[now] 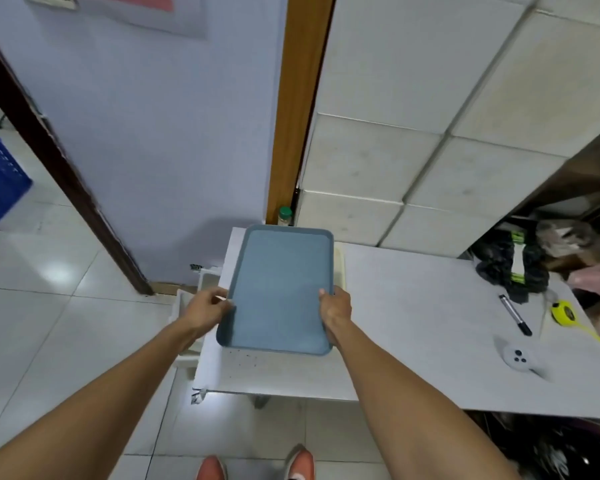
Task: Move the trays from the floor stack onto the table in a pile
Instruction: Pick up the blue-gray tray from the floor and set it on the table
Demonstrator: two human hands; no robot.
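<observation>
Blue tray is going down at the table's far left corner.

The left hand and right hand are each gripping one long side. One cream tray is peeking out underneath, so the pile is starting. The floor stack is hiding from view.

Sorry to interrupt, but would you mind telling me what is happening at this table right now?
A person is holding a blue tray by its two long sides, left hand on one edge and right hand on the other, over the left end of the white table. A cream tray peeks out beneath it, so a pile seems started. A marker, yellow tape measure and small controller lie further right.
</observation>
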